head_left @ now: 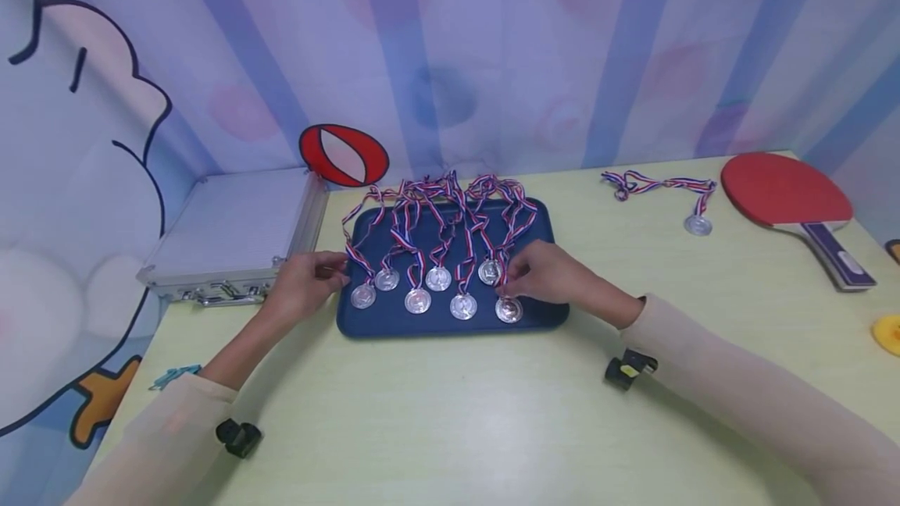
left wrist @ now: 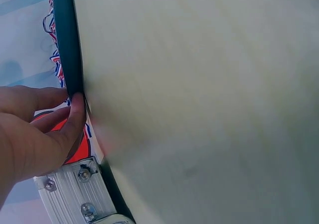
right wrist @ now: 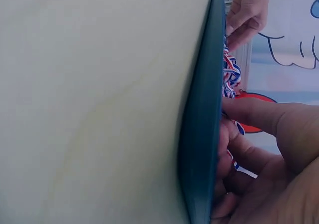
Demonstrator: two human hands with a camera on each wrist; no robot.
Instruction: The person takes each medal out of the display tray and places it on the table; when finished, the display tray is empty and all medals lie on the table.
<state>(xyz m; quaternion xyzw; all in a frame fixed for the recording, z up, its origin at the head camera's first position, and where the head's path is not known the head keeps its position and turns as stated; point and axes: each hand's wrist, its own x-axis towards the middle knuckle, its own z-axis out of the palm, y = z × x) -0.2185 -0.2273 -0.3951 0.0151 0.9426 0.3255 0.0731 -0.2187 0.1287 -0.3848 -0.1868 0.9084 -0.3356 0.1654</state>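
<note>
A dark blue tray (head_left: 450, 326) lies on the table, bearing several silver medals (head_left: 418, 301) with red, white and blue ribbons. These ribbons (head_left: 450, 194) bunch over the tray's far edge. My left hand (head_left: 304, 285) pinches the tray's left rim between thumb and fingers; in the left wrist view, the thumb (left wrist: 76, 117) touches the rim's corner. Over the tray's right part, my right hand (head_left: 544, 273) pinches a ribbon just above the front-right medal (head_left: 509, 309). In the right wrist view the tray's side (right wrist: 204, 114) hides that medal.
A silver aluminium case (head_left: 225, 225) stands left of the tray. Farther right lie another medal (head_left: 698, 225) with its ribbon and a red table tennis bat (head_left: 786, 190). A yellow object (head_left: 889, 333) sits at the right edge, and small teal items (head_left: 174, 375) lie by my left forearm.
</note>
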